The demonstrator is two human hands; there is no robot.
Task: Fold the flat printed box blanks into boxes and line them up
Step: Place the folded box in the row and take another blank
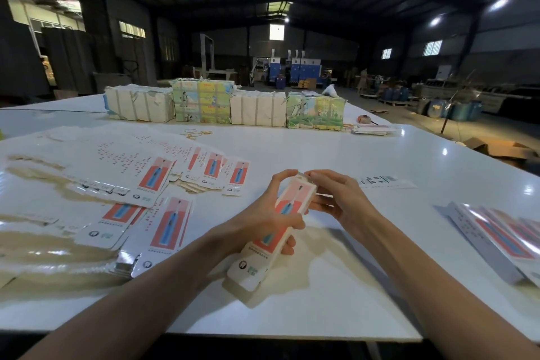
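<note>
The left hand [263, 221] is gripping 1 toothbrush box [253, 267] mid-length just above the white table [321, 149], while the right hand [340, 199] is pinching its far end flap. Many flat blanks [122, 172] are waiting at the left, and a seemingly finished row [502, 240] is lying at the right.

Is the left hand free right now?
No, the left hand grips the middle of the box while the right hand holds its far end.
</note>
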